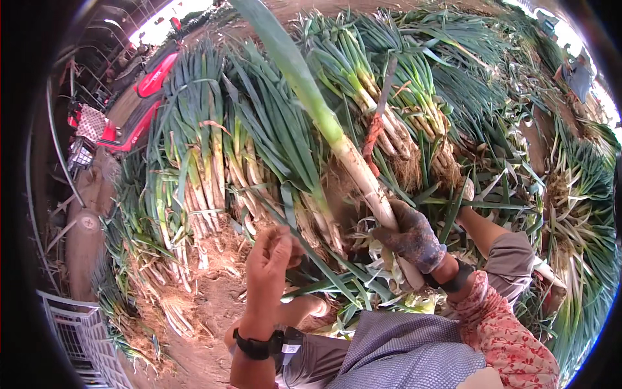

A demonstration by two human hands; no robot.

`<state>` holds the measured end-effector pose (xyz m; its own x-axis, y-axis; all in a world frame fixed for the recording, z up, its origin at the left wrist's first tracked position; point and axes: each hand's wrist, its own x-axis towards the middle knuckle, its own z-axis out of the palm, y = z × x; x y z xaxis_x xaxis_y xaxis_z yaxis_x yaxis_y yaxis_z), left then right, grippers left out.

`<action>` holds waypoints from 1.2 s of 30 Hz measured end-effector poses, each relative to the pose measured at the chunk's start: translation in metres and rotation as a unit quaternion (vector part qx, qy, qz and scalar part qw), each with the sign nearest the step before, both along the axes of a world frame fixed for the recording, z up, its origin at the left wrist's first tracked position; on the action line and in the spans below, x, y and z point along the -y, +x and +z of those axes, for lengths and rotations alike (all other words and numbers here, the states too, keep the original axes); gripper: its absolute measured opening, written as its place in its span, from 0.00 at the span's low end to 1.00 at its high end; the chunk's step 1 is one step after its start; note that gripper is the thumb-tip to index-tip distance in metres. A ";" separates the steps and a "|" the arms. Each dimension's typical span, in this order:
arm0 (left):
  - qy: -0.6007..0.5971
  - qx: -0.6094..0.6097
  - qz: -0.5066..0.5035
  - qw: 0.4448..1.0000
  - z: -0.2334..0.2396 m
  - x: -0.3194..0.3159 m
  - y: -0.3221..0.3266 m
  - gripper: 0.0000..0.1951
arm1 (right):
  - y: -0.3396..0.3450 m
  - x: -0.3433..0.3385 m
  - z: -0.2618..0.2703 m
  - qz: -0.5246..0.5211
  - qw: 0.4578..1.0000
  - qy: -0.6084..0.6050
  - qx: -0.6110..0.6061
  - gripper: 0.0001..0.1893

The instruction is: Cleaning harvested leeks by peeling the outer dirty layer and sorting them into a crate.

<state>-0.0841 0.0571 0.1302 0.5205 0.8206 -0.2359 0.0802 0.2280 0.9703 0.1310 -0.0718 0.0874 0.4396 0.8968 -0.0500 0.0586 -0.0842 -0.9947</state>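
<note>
My right hand point(413, 236), in a soiled glove, grips a thick leek-like green onion point(364, 182) by its white shank. The stalk slants up and away to the left, its broad green leaf reaching the top edge; the root end sticks out below my fist. My bare left hand point(272, 257) is raised to the left of it, fingers curled, apart from the stalk. A long loose green leaf point(335, 279) runs close by these fingers; whether they pinch it is unclear. Beyond the stalk, a blade with an orange-wrapped handle point(374, 136) stands among the onions.
Tied onion bundles point(204, 194) lie in a row ahead, roots towards me. More bundles point(388, 121) lie beyond the stalk, and loose onions point(578, 219) at right. Trimmed leaves litter the ground around my feet. A red vehicle point(141, 107) stands far left, a metal rack point(77, 335) lower left.
</note>
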 end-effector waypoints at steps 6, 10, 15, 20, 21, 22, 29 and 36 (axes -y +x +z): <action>0.040 0.148 0.001 0.988 0.042 -0.019 0.023 0.23 | -0.034 0.019 0.013 -0.032 0.951 0.079 0.297 0.21; -0.037 0.247 -0.011 0.968 0.026 -0.034 0.027 0.31 | -0.061 0.029 -0.004 0.004 0.939 0.025 0.344 0.20; -0.107 0.248 0.077 0.960 -0.026 -0.049 0.016 0.21 | -0.070 0.033 -0.026 0.071 0.924 -0.006 0.377 0.22; -0.030 0.263 0.137 0.955 -0.020 -0.050 0.025 0.14 | -0.070 0.005 -0.045 0.093 0.986 -0.030 0.136 0.24; -0.024 0.256 0.134 0.957 -0.014 -0.045 0.030 0.15 | -0.066 -0.007 -0.045 0.102 0.993 -0.052 0.021 0.23; -0.018 0.251 0.128 0.959 -0.008 -0.039 0.037 0.15 | -0.057 -0.021 -0.043 0.126 0.981 0.052 0.141 0.21; 0.116 0.196 0.130 0.965 -0.010 -0.037 0.017 0.20 | -0.084 -0.079 -0.003 0.037 0.990 -0.030 -0.131 0.10; 0.040 0.350 0.211 0.912 0.014 -0.062 -0.019 0.21 | 0.033 0.084 -0.201 -0.036 0.866 -0.324 0.379 0.12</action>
